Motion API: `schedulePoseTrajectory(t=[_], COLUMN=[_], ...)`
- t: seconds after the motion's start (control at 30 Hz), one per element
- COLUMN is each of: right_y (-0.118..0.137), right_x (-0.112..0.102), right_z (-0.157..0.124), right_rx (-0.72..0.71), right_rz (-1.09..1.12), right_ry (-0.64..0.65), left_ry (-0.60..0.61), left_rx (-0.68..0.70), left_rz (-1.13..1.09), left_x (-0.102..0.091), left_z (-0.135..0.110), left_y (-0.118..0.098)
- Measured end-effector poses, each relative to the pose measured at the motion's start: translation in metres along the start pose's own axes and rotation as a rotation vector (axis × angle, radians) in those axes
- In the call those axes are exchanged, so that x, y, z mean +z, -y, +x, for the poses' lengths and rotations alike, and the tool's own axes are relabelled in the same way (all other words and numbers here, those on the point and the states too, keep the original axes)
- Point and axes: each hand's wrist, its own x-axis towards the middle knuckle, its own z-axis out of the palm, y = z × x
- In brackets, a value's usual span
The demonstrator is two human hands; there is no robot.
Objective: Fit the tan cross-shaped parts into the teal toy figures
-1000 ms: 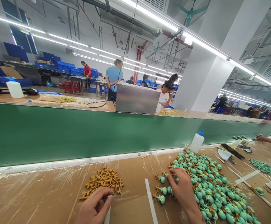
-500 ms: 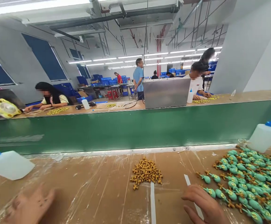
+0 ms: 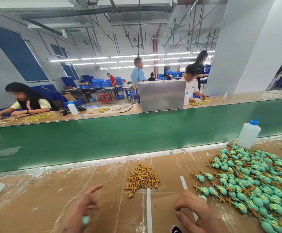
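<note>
My left hand (image 3: 81,208) hovers low over the cardboard-topped bench (image 3: 58,194), smeared by motion, index finger out, with a small teal piece (image 3: 85,220) against its palm. A heap of small tan cross-shaped pieces (image 3: 142,178) lies just beyond it. My right hand (image 3: 195,210) rests on the bench with fingers curled, touching a white strip (image 3: 184,183). To its right spreads a large pile of teal figures (image 3: 250,183) with tan crosses attached. A second white strip (image 3: 149,207) lies between my hands.
A green conveyor belt (image 3: 107,136) runs across behind the bench. A white squeeze bottle with a blue cap (image 3: 248,134) stands beside the teal pile. Beyond the belt are a metal box (image 3: 162,95) and seated workers (image 3: 26,103). A white pillar (image 3: 243,48) rises at right.
The view swung left, then partly back. My left hand reached far left and came back toward the middle with a teal piece. My right hand stayed beside the white strip.
</note>
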Motion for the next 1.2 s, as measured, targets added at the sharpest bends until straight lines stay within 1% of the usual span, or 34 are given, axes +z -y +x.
schedulePoseTrajectory(t=[0.03,0.07,0.13,0.17,0.23,0.27,0.33,0.4,0.47,0.5,0.57,0.6,0.63,0.67,0.7,0.73,0.8,0.87,1.0,1.07,1.2], right_y=[0.000,0.000,-0.002,-0.003,-0.008,-0.011,-0.017,-0.023,-0.024,-0.024,-0.021,-0.019,-0.017,-0.015,-0.014,-0.013,-0.014,-0.016,-0.018,-0.019,-0.028], right_x=[0.002,0.004,0.011,0.016,0.028,0.034,0.047,0.055,0.056,0.053,0.043,0.036,0.029,0.021,0.015,0.008,-0.001,-0.008,-0.013,-0.011,-0.004], right_z=[0.000,-0.001,-0.002,-0.003,-0.005,-0.006,-0.007,-0.008,-0.007,-0.007,-0.006,-0.005,-0.005,-0.005,-0.005,-0.006,-0.008,-0.009,-0.008,-0.008,-0.016], right_rx=[-0.003,-0.003,0.016,0.039,0.080,0.090,0.066,0.048,0.066,0.079,0.133,0.179,0.240,0.309,0.372,0.413,0.434,0.409,0.357,0.365,0.397], right_rz=[0.029,0.063,0.153,0.202,0.284,0.299,0.267,0.214,0.230,0.269,0.371,0.417,0.453,0.480,0.502,0.522,0.558,0.572,0.504,0.526,0.637], right_ry=[0.010,0.027,0.084,0.111,0.118,0.095,0.031,0.018,0.051,0.067,0.087,0.086,0.083,0.088,0.095,0.102,0.142,0.196,0.286,0.332,0.380], left_ry=[0.149,0.318,0.610,0.674,0.709,0.701,0.691,0.683,0.658,0.645,0.595,0.555,0.490,0.419,0.359,0.314,0.290,0.317,0.397,0.406,0.445], left_rx=[-0.114,-0.177,-0.209,-0.221,-0.243,-0.252,-0.253,-0.217,-0.174,-0.153,-0.060,0.016,0.121,0.224,0.292,0.326,0.324,0.327,0.407,0.420,0.404], left_rz=[-0.176,-0.348,-0.547,-0.626,-0.798,-0.873,-0.940,-0.889,-0.795,-0.744,-0.594,-0.476,-0.329,-0.143,0.055,0.217,0.428,0.495,0.468,0.479,0.504], left_x=[0.019,0.042,0.088,0.109,0.143,0.154,0.170,0.176,0.175,0.171,0.157,0.146,0.134,0.121,0.108,0.096,0.079,0.072,0.074,0.076,0.072], left_z=[-0.010,-0.019,-0.038,-0.047,-0.061,-0.067,-0.075,-0.078,-0.076,-0.073,-0.060,-0.051,-0.041,-0.029,-0.019,-0.009,0.006,0.014,0.016,0.017,0.016], left_y=[-0.006,-0.013,-0.029,-0.036,-0.045,-0.047,-0.043,-0.034,-0.025,-0.021,-0.016,-0.015,-0.015,-0.015,-0.014,-0.013,-0.006,0.005,0.026,0.029,0.023])
